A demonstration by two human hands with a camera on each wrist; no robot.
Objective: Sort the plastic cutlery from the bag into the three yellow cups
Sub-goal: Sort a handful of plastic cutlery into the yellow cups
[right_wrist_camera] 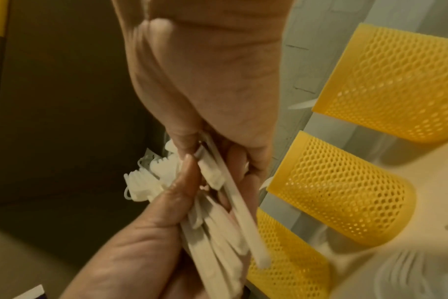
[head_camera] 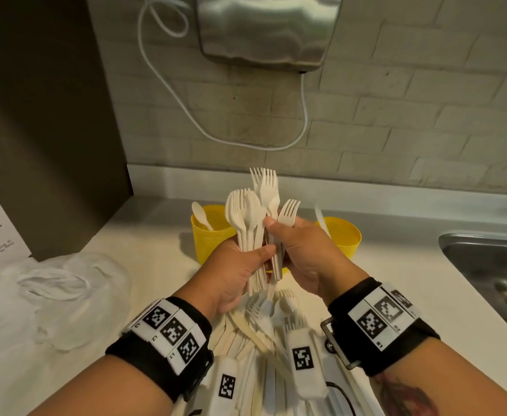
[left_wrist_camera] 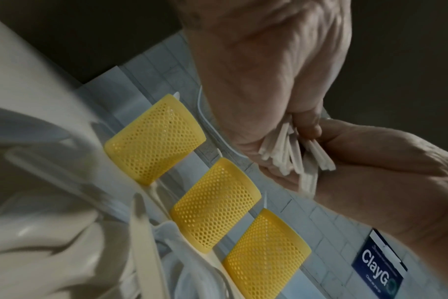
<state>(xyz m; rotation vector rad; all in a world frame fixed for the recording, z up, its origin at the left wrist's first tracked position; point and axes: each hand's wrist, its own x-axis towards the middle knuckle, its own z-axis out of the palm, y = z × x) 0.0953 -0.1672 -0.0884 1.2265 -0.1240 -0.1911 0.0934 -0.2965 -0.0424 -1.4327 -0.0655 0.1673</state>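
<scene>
White plastic forks [head_camera: 256, 211] bunched in both hands' fingers [head_camera: 268, 253].

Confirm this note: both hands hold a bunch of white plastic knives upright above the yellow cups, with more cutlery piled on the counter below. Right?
Not quite. The bunch gripped by the left hand and right hand is forks, not knives: the head view shows tines at the top. The rest stands: it is upright above the yellow cups, with more cutlery piled on the counter below.
</scene>
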